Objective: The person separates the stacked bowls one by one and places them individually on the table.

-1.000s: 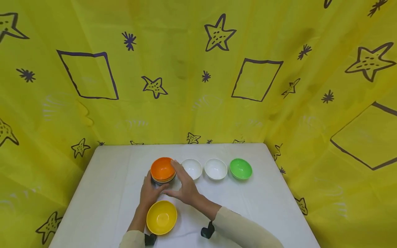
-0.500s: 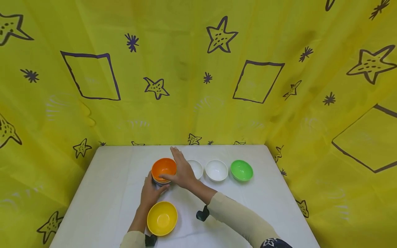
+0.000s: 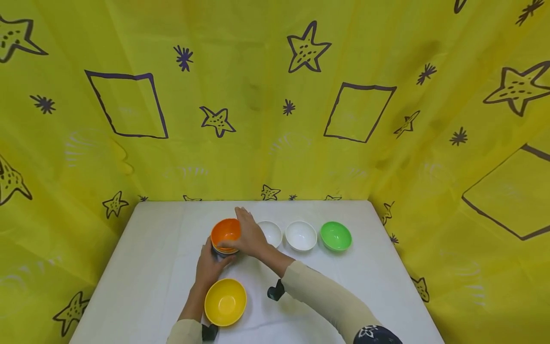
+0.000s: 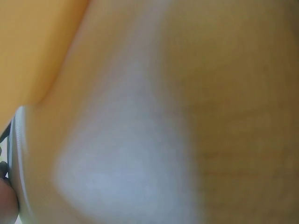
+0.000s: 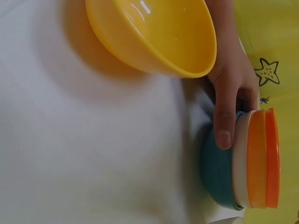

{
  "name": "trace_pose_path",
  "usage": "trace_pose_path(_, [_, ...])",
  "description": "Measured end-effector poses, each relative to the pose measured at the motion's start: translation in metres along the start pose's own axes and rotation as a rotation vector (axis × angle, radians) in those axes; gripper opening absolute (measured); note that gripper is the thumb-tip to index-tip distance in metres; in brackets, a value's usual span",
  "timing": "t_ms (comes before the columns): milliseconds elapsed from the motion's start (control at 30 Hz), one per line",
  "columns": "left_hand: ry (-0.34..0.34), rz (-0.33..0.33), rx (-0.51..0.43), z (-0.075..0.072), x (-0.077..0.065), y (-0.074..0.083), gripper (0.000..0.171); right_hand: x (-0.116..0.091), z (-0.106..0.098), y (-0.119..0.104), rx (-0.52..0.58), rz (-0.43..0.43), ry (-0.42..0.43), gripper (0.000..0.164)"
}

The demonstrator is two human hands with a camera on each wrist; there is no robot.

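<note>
Near the table's back left stands a stack of bowls: an orange bowl [image 3: 225, 230] on top, then a light-orange bowl [image 5: 257, 158], a white bowl [image 5: 240, 158] and a teal bowl [image 5: 217, 172] at the bottom. My left hand [image 3: 208, 267] holds the stack from its left, thumb across the teal bowl's side. My right hand [image 3: 251, 236] hovers at the stack's right, fingers extended, thumb overlapping the orange bowl's front in the head view. Closer to me sits a larger yellow bowl [image 3: 225, 302], beside my left wrist. Blurred skin fills much of the left wrist view.
To the right of the stack, in a row, are a white bowl [image 3: 272, 234], a second white bowl [image 3: 301, 235] and a green bowl [image 3: 336, 236]. A yellow patterned curtain [image 3: 258, 157] encloses the white table [image 3: 365, 286] at the back and sides.
My right hand's thumb has risen from in front of the stack to over the orange bowl, and its fingers have shifted toward the back. My left hand keeps its hold on the stack.
</note>
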State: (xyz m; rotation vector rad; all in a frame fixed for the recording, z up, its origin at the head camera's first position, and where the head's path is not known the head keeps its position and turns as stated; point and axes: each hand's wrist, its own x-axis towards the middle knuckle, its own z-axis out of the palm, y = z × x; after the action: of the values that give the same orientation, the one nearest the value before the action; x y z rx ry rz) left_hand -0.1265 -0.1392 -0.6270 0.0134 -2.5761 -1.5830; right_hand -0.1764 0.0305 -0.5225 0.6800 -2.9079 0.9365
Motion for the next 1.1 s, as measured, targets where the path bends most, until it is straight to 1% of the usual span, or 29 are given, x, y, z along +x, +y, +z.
trace_pose_path(100, [0.004,0.013,-0.003,-0.001,0.0,0.002,0.101,0.001,0.001,0.001,-0.028,0.024,-0.046,0.117])
trace_pose_path(267, [0.008,0.047,0.01,-0.001,0.001,0.004,0.102,0.002,0.003,0.005,-0.07,0.032,-0.106,0.117])
trace_pose_path(467, [-0.002,0.03,0.034,-0.002,0.0,0.002,0.104,0.002,0.008,0.009,-0.139,0.028,-0.147,0.121])
trace_pose_path(633, [0.01,0.013,0.016,0.001,-0.001,-0.001,0.1,0.002,0.009,0.01,-0.143,0.049,-0.148,0.12])
trace_pose_path(767, [0.014,0.005,0.021,0.002,0.0,-0.002,0.1,0.004,0.009,0.011,-0.153,0.064,-0.151,0.119])
trace_pose_path(900, [0.016,0.006,0.027,0.002,0.0,-0.002,0.1,0.005,0.011,0.013,-0.161,0.055,-0.142,0.119])
trace_pose_path(1100, [0.016,0.01,0.021,0.002,0.001,-0.004,0.099,0.004,0.012,0.015,-0.142,0.034,-0.12,0.11])
